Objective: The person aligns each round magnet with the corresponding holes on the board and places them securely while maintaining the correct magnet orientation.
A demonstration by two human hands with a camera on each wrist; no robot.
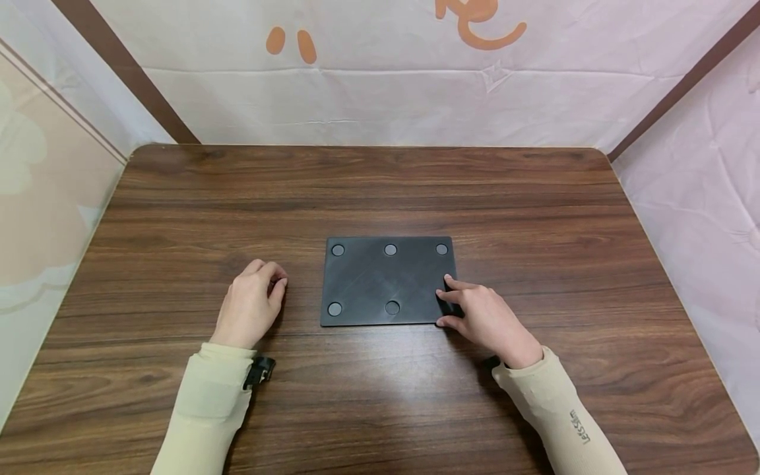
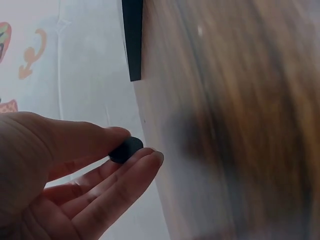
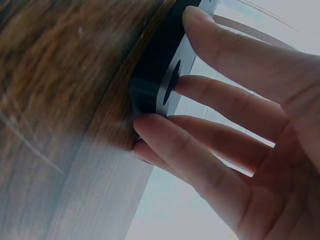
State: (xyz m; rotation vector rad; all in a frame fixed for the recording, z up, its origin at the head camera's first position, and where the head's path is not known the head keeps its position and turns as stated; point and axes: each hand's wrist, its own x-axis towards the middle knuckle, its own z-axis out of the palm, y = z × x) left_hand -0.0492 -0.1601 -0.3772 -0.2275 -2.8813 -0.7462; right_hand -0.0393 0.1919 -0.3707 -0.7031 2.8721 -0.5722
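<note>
A flat black rectangular plate (image 1: 362, 280) with several round inset spots lies near the middle of the table. My right hand (image 1: 483, 316) is at its front right corner. The thumb touches the front edge, one finger reaches a dark round spot (image 3: 172, 82) on top, and another touches the short side. Left of the plate and apart from it, my left hand (image 1: 249, 303) pinches a small round black piece (image 2: 126, 150) between thumb and fingers. Only the left wrist view shows this piece; in the head view the hand hides it.
The wood-grain table (image 1: 380, 402) carries the plate. Pale fabric walls (image 1: 380, 105) with orange prints stand close behind its back edge and at both sides. A black strap device (image 1: 258, 373) sits on the left wrist.
</note>
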